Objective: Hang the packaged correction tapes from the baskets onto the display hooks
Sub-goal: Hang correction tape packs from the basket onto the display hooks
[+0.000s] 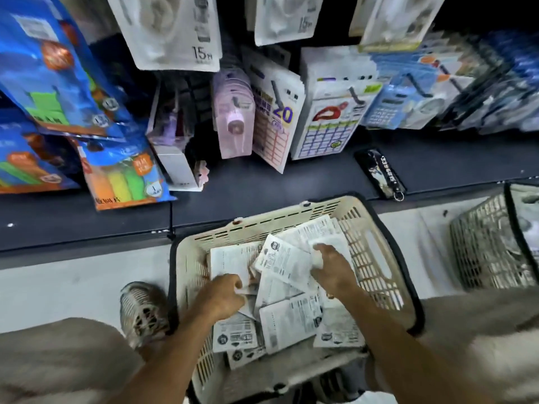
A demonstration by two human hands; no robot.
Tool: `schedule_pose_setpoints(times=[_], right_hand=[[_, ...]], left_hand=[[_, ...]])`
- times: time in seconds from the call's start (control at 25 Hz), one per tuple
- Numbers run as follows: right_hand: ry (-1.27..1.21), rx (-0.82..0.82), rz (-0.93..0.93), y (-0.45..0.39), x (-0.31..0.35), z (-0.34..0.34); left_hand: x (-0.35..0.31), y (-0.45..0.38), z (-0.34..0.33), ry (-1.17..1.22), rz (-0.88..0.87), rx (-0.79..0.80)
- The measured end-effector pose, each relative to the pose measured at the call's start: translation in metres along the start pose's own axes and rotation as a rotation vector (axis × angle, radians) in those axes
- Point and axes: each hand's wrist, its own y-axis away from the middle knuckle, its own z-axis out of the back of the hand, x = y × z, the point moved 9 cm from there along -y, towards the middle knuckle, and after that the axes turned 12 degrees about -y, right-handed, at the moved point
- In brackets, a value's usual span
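A cream plastic basket (pixel 376 255) stands on the floor in front of me, holding several white packaged correction tapes (pixel 288 319) lying back side up. Both my hands are inside it. My left hand (pixel 224 295) pinches the edge of a white package at the basket's left side. My right hand (pixel 329 266) grips a white package (pixel 280 263) near the basket's far right. Display hooks (pixel 277 94) loaded with stationery packs hang above the dark shelf base. Similar white packs marked 15 (pixel 175 33) hang at the top.
A second wire-pattern basket (pixel 490 249) sits on the floor to the right. A black keychain strap (pixel 382 173) lies on the dark shelf ledge (pixel 262 185). Blue highlighter packs (pixel 125 173) hang at left. My shoe (pixel 143 310) is beside the basket's left wall.
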Motion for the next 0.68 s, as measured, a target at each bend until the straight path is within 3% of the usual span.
schedule_pose_setpoints(times=[0.08,0.12,0.2,0.36,0.48,0.6,0.68], right_hand=[[-0.034,-0.245,-0.057,-0.019,-0.008,0.03],[-0.007,-0.288,-0.085,-0.025,-0.011,0.037],[0.013,-0.24,-0.113,-0.037,-0.018,0.032],[-0.348,-0.126,-0.148,-0.049,-0.024,0.015],[-0.535,-0.13,-0.216,-0.06,-0.026,0.017],[-0.456,-0.178,-0.25,-0.061,-0.023,0.01],[-0.546,-0.196,-0.297,-0.06,-0.029,0.006]], left_hand=[[-0.008,-0.017,0.005,0.082,0.01,-0.05],[-0.014,-0.022,0.009,0.151,0.012,-0.08],[-0.026,-0.035,0.013,0.326,0.034,-0.132],[-0.043,-0.051,0.001,0.658,0.072,-0.164],[-0.045,-0.053,-0.003,0.675,0.095,-0.213],[-0.041,-0.051,0.005,0.65,0.125,-0.293],[-0.04,-0.049,0.009,0.612,0.118,-0.312]])
